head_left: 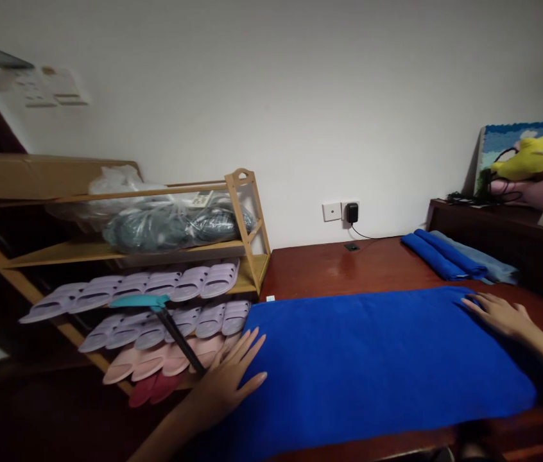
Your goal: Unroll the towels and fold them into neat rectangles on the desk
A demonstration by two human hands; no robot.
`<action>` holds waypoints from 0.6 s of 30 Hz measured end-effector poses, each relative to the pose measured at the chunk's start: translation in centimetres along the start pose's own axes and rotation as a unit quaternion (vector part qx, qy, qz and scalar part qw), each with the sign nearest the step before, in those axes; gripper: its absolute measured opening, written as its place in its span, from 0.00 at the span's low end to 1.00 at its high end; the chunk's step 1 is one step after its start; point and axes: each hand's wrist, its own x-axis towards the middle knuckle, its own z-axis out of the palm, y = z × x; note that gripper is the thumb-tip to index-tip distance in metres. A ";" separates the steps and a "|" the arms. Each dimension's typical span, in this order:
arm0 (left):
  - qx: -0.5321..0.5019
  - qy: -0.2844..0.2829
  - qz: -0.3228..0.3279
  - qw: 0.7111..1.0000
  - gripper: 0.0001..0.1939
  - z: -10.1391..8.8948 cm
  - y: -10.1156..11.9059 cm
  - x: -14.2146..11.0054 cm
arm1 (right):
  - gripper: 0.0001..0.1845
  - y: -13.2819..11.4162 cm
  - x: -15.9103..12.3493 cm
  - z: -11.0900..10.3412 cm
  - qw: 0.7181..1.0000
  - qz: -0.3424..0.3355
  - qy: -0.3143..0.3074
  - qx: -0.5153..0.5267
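A bright blue towel (372, 359) lies spread out over the reddish-brown wooden tabletop (329, 266). At the towel's left edge is my left hand (233, 366), its fingers stretched out and apart, with nothing held. My right hand (500, 316) rests by the far right corner of the towel, fingers extended and loosely spread. Both palms face down. Behind my right hand lie a folded blue towel (439, 256) and a grey-blue cloth (478, 256) beside it.
Left of the table stands a wooden rack (247, 218) with rows of lilac slippers (160, 282), pink slippers (151, 362) and a plastic-wrapped bundle (175, 224). A teal-topped black handle (175, 330) rises before it. A black adapter (352, 212) is plugged into the wall; a yellow plush toy (531, 157) sits far right.
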 end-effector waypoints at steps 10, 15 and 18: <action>-0.025 0.012 -0.029 0.999 0.30 1.3 0.8 2.8 | 0.46 -2.4 4.0 0.4 0.997 0.055 0.011 0.053; -0.031 0.006 -0.027 0.999 0.31 1.2 0.8 2.8 | 0.47 -1.6 6.3 1.4 0.996 0.068 -0.006 0.052; -0.037 0.011 -0.026 0.999 0.31 1.2 0.8 2.8 | 0.45 -1.2 7.3 1.4 0.997 0.066 0.005 0.048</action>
